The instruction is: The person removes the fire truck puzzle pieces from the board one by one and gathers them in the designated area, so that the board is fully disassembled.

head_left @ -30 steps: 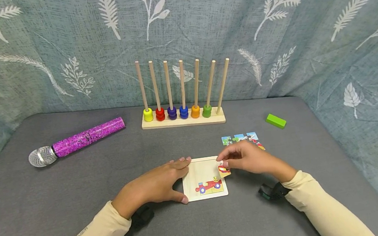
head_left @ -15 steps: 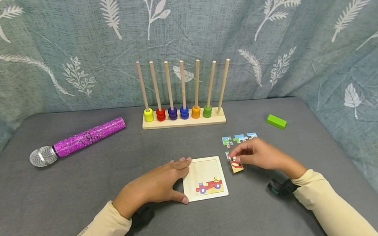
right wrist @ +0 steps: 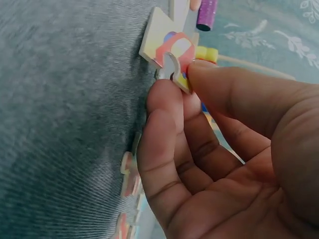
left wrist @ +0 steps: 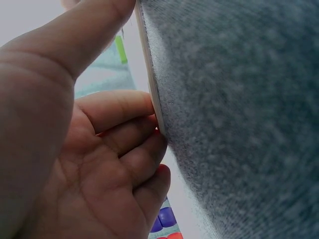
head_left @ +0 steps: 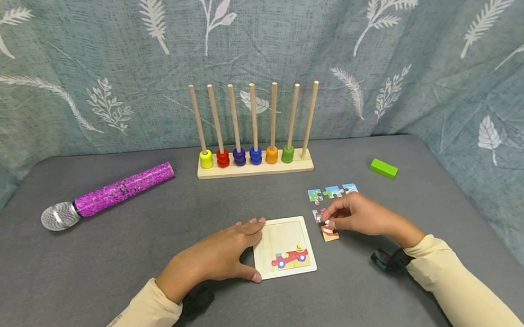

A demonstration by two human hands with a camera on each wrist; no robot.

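My left hand (head_left: 218,250) is spread along the left side of a square wooden puzzle board (head_left: 274,237), thumb at the near corner and fingertips at the far one. In the left wrist view its fingertips (left wrist: 157,134) rest against the board's edge. Joined red car pieces (head_left: 291,259) fill the board's near right part. To the right of the board, my right hand (head_left: 356,215) pinches a red and yellow puzzle piece (head_left: 330,232) between thumb and fingers, close over the table. The right wrist view shows this piece (right wrist: 169,42) tilted, its notch near the fingertips.
Loose puzzle pieces (head_left: 332,192) lie beyond the right hand, which partly hides some. A wooden rack with pegs and coloured beads (head_left: 255,168) stands at the back. A purple glittery microphone (head_left: 107,196) lies at left, a green block (head_left: 383,169) at right.
My right hand has moved right, away from the board, carrying the pinched puzzle piece, which has turned slightly over the last half second. The left hand stays put.
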